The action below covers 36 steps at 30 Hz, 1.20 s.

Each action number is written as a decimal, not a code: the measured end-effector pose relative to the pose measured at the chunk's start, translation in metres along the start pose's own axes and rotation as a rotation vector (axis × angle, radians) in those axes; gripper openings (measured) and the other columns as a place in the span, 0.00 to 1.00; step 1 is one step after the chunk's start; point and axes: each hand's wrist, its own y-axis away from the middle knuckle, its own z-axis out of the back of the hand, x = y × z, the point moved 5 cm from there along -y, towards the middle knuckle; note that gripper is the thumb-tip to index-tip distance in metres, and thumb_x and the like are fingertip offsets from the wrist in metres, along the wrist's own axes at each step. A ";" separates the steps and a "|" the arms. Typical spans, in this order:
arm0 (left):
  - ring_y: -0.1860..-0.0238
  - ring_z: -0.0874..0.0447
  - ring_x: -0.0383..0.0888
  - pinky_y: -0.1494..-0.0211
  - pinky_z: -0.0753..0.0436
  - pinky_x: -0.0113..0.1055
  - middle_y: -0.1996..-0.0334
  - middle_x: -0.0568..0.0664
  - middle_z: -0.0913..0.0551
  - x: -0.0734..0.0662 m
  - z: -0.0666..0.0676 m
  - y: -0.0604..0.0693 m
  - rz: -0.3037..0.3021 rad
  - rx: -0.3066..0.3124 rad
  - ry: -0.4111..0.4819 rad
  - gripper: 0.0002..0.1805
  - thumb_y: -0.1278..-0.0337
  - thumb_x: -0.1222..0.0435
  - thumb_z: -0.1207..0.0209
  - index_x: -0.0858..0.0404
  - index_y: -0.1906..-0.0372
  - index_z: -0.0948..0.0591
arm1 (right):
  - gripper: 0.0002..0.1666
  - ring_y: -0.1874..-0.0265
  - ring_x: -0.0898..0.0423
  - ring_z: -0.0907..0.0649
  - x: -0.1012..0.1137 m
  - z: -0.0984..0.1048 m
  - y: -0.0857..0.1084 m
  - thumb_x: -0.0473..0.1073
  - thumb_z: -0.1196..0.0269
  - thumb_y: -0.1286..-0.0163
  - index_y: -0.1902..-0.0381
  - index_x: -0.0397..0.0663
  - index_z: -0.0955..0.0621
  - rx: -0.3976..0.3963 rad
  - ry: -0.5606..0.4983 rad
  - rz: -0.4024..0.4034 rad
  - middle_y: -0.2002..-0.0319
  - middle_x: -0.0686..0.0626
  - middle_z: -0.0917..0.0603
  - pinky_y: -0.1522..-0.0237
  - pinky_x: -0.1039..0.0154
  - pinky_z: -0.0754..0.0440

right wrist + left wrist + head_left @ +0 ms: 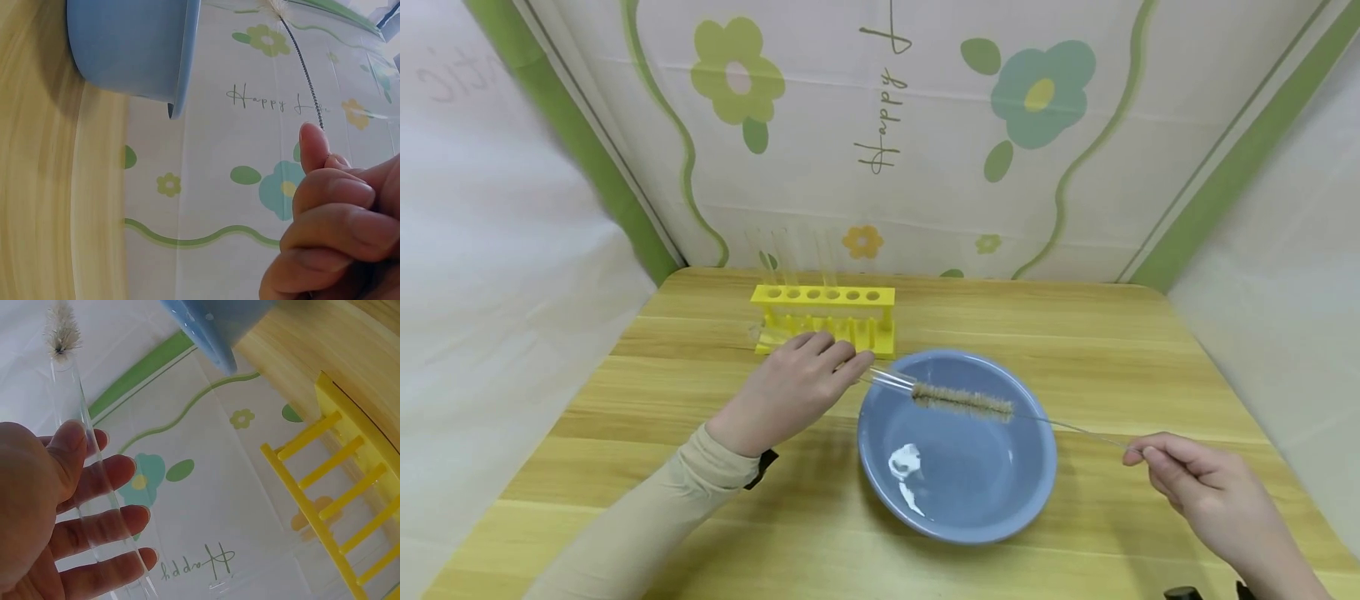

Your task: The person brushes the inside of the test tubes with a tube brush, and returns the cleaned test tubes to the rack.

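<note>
My left hand (801, 387) grips a clear glass test tube (891, 380), thumb on one side and fingers on the other, above the left rim of a blue basin (955, 467). At the tube's mouth is the bristle head of a test tube brush (962, 401), its bristles lying outside the glass over the basin. My right hand (1206, 483) pinches the brush's thin twisted-wire handle (304, 65) to the right of the basin. In the left wrist view, the tube (87, 481) runs across the fingers, and the bristles (62, 331) show beyond its mouth.
A yellow test tube rack (823, 296) stands behind my left hand, with clear tubes upright in it. The basin holds water with a bright reflection. A wooden table (1112, 350) lies beneath, and a flower-printed cloth (925, 200) hangs behind.
</note>
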 end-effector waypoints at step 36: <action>0.64 0.18 0.47 0.64 0.15 0.34 0.64 0.51 0.17 -0.013 0.006 -0.016 0.000 -0.074 0.011 0.09 0.36 0.75 0.42 0.65 0.54 0.17 | 0.17 0.90 0.54 0.40 0.015 -0.035 -0.007 0.21 0.51 0.28 0.56 0.41 0.19 0.220 -0.261 0.082 0.86 0.49 0.38 0.91 0.66 0.39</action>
